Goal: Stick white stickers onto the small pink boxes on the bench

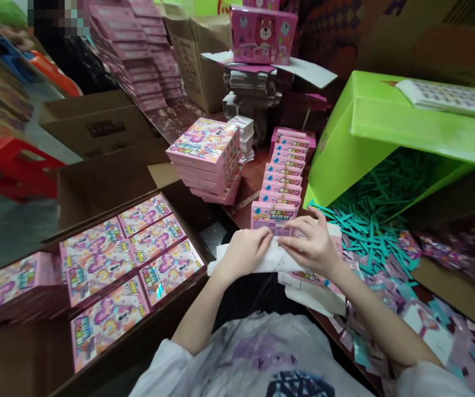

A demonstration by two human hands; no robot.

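Note:
My left hand [246,251] is closed on a small cardboard box [243,264], whose white inner side shows. Across from it, my right hand [309,242] has its thumb and bent fingers at the box's edge, other fingers raised. The palms hide part of the box. Just beyond stands a row of pink printed packs [281,184], one behind another. Under my right forearm lie more pink-and-white box pieces [316,295].
An open carton [101,171] on the left holds several printed boxes [171,270]. Boxes are stacked [206,146] behind it. At right, teal sticks [373,237] spill from a green box [345,132] beside loose sachets [390,281]. A pink bear box [264,36] stands behind.

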